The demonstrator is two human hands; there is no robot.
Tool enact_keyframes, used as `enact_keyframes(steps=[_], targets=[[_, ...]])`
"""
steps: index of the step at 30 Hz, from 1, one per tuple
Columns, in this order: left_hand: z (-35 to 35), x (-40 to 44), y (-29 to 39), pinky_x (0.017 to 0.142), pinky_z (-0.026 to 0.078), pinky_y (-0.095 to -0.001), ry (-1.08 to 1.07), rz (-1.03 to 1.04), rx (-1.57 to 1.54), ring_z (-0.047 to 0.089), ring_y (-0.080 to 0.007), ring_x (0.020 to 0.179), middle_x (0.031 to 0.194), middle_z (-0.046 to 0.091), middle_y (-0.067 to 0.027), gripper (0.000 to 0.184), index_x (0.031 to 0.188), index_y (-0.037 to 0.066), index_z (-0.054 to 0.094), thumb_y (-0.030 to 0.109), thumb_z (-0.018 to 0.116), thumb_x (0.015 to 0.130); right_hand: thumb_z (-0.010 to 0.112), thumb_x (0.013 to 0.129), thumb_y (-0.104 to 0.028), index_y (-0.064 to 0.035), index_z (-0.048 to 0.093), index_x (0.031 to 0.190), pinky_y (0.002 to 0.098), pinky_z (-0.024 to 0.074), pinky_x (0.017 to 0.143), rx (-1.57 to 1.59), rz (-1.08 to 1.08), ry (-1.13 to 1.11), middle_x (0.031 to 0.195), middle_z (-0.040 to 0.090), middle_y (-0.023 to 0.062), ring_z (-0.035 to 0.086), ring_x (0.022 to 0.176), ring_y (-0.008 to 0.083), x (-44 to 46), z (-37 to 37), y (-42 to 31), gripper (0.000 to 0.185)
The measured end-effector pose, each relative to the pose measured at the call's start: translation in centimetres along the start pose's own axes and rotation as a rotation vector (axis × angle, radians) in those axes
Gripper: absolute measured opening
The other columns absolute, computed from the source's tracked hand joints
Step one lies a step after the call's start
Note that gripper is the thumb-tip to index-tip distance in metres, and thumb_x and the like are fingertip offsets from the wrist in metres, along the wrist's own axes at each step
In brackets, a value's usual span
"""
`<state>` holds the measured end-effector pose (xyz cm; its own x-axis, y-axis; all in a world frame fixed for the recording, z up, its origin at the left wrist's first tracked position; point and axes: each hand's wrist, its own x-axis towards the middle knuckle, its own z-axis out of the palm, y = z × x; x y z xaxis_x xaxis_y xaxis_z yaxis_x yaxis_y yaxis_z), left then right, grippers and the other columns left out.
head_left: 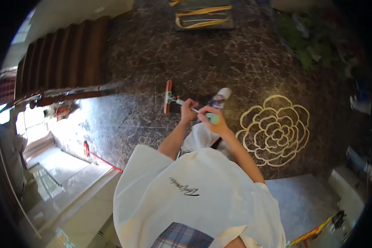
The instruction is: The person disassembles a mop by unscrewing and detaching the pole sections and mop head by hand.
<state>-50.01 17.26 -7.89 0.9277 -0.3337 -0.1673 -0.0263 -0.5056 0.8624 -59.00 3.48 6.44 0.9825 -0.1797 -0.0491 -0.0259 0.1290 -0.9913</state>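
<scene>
Orange-edged squeegee (168,97) left of shoe (224,93), over dark floor (144,70). Left hand (188,110), right hand (215,119): both grips closed round its handle. Slack left grip could let the head twist, blade skewing.

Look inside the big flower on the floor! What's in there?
Inside the pale flower are smaller wavy petal lines, with dark, speckled floor between them. The bits of floor right under the lines are covered, so I can't see those.

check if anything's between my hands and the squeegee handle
Nothing visible stands between them: the left hand and right hand are both already on the squeegee's handle.
</scene>
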Motion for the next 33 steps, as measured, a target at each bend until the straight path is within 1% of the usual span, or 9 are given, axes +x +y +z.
enact_keyframes(steps=[2,7,9,15,20,25,27,31,33], targets=[[1.9,0.9,-0.1,0.063,0.043,-0.0360,0.030,-0.010,0.038,0.055,-0.0264,0.068,0.068,0.058,-0.0093,0.015,0.072,0.005,0.054,0.008,0.068,0.070,0.059,0.083,-0.004,-0.0036,0.060,0.084,0.0228,0.0434,0.069,-0.086,0.004,0.020,0.078,0.059,0.0000,0.054,0.074,0.0075,0.5,-2.4,-0.5,0.001],[6.9,4.3,2.7,0.067,0.041,-0.0400,-0.105,0.151,0.066,0.055,-0.0337,0.074,0.072,0.058,-0.0127,0.012,0.072,0.007,0.056,0.001,0.058,0.062,0.060,0.084,-0.005,-0.0037,0.058,0.081,0.0217,0.0426,0.066,-0.046,0.074,0.061,0.074,0.058,0.0000,0.053,0.070,0.0071,3.0,-9.0,-2.1,0.004],[8.9,5.4,4.5,0.067,0.042,-0.0404,-0.117,0.115,0.031,0.054,-0.0334,0.076,0.073,0.058,-0.0121,0.010,0.072,0.007,0.057,0.002,0.057,0.064,0.061,0.085,-0.006,-0.0037,0.059,0.082,0.0215,0.0429,0.066,-0.018,0.165,0.080,0.077,0.059,0.0004,0.054,0.071,0.0070,4.1,-11.9,-3.1,0.004],[17.0,9.9,11.2,0.065,0.042,-0.0392,-0.100,0.206,-0.035,0.056,-0.0319,0.074,0.073,0.059,-0.0124,0.008,0.073,0.007,0.059,0.002,0.057,0.068,0.058,0.087,-0.006,0.0002,0.057,0.085,0.0228,0.0441,0.067,-0.053,0.114,0.119,0.080,0.061,0.0048,0.055,0.072,0.0093,7.2,-21.1,-6.9,0.007],[25.0,12.6,17.1,0.064,0.043,-0.0411,-0.273,0.190,-0.132,0.056,-0.0336,0.074,0.072,0.059,-0.0129,0.011,0.076,0.007,0.060,0.001,0.055,0.068,0.060,0.087,-0.008,-0.0014,0.058,0.082,0.0238,0.0440,0.067,-0.115,0.132,0.345,0.078,0.062,0.0056,0.055,0.070,0.0091,6.7,-28.5,-10.4,0.009],[30.2,13.4,21.7,0.067,0.042,-0.0430,-0.486,0.329,-0.165,0.053,-0.0356,0.074,0.076,0.059,-0.0141,0.012,0.079,0.006,0.059,0.000,0.053,0.070,0.060,0.088,-0.010,-0.0018,0.058,0.081,0.0228,0.0421,0.061,-0.158,0.109,0.611,0.076,0.062,0.0038,0.053,0.067,0.0081,4.2,-31.3,-13.4,0.011],[32.5,13.2,22.6,0.057,0.043,-0.0377,-0.552,0.436,-0.275,0.054,-0.0313,0.060,0.068,0.055,-0.0137,0.020,0.089,0.004,0.059,-0.001,0.050,0.071,0.061,0.087,-0.011,-0.0016,0.058,0.082,0.0225,0.0421,0.062,-0.197,0.103,0.710,0.075,0.061,0.0028,0.054,0.068,0.0079,3.2,-31.8,-14.0,0.011],[34.2,13.0,26.1,0.057,0.044,-0.0331,-0.658,0.376,-0.176,0.050,-0.0227,0.057,0.063,0.049,-0.0093,0.028,0.098,0.004,0.057,-0.004,0.051,0.072,0.062,0.085,-0.009,-0.0015,0.059,0.085,0.0214,0.0407,0.062,-0.232,0.110,0.824,0.073,0.058,0.0010,0.052,0.067,0.0072,1.4,-32.6,-14.7,0.008],[34.4,11.8,26.9,0.056,0.043,-0.0286,-0.776,0.378,-0.310,0.045,-0.0142,0.057,0.060,0.042,-0.0041,0.039,0.109,0.006,0.054,-0.006,0.053,0.072,0.062,0.084,-0.009,-0.0022,0.061,0.082,0.0232,0.0434,0.070,-0.186,0.177,0.867,0.074,0.058,-0.0007,0.052,0.066,0.0068,0.1,-32.4,-15.0,0.007]])
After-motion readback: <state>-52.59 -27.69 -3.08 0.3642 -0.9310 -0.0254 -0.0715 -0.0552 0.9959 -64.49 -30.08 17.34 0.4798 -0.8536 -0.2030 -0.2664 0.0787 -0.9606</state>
